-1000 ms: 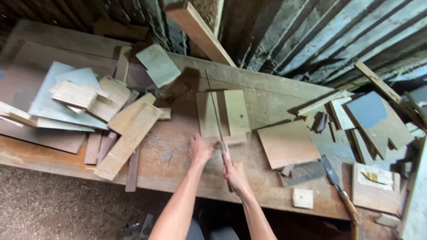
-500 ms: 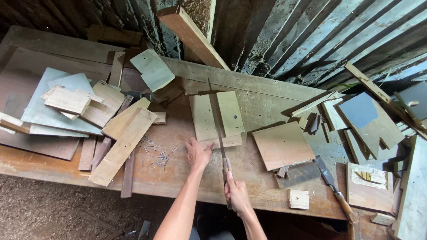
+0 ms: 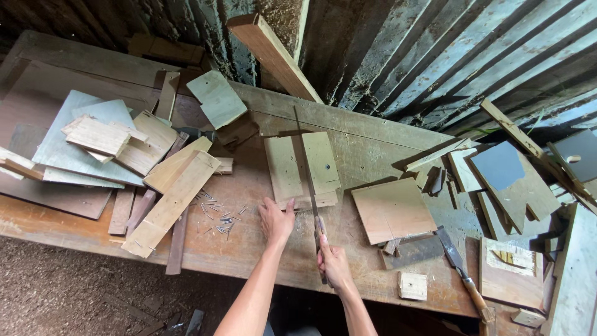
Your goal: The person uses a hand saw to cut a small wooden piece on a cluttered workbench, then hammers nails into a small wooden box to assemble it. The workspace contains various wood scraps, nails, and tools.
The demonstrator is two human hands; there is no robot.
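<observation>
My right hand [image 3: 333, 260] grips the handle of a hand saw [image 3: 308, 168] whose thin blade runs away from me through the middle of a pale wooden board [image 3: 286, 165] lying flat on the workbench [image 3: 261, 255]. My left hand [image 3: 275, 219] rests flat on the bench at the board's near edge, fingers spread, touching the board's near left corner. The blade divides the board into a left part and a right part [image 3: 323, 162].
A pile of boards and offcuts [image 3: 112, 149] covers the bench's left side, with loose nails [image 3: 217, 218] beside it. A square plywood piece [image 3: 392, 211], a chisel-like tool [image 3: 460, 267], a small block [image 3: 413, 286] and more scraps [image 3: 516, 180] lie at right. A plank [image 3: 273, 56] leans on the corrugated wall.
The saw has been drawn back toward me: my right hand has slid from near the board toward the bench's front edge. My left hand has stayed at the board's near edge.
</observation>
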